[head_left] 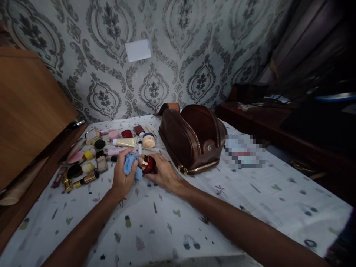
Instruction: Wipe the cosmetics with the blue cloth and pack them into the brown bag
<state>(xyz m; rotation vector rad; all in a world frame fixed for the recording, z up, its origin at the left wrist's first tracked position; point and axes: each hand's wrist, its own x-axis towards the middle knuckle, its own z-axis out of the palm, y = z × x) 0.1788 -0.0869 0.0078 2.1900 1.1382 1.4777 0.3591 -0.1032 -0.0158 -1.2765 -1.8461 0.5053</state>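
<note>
My left hand [124, 172] is closed around a crumpled light-blue cloth [130, 163], which presses toward the gold end of a red cosmetic jar [148, 164]. My right hand [164, 172] grips that jar from the right side, fingers wrapped round its red body. Just behind my hands lie a cream-coloured tube [125, 142] and a round jar with a dark lid [148, 141]. To the right of my right hand stands a brown leather toiletry bag [180, 139], its zip open at the top.
Several cosmetics lie at the left, among them a foundation bottle [101, 161], a gold-and-black tube [86, 179] and a red jar [126, 133]. A wooden cabinet [33, 111] borders the left side. A blurred-out packet [244, 151] lies right of the bag on the patterned cloth [172, 226].
</note>
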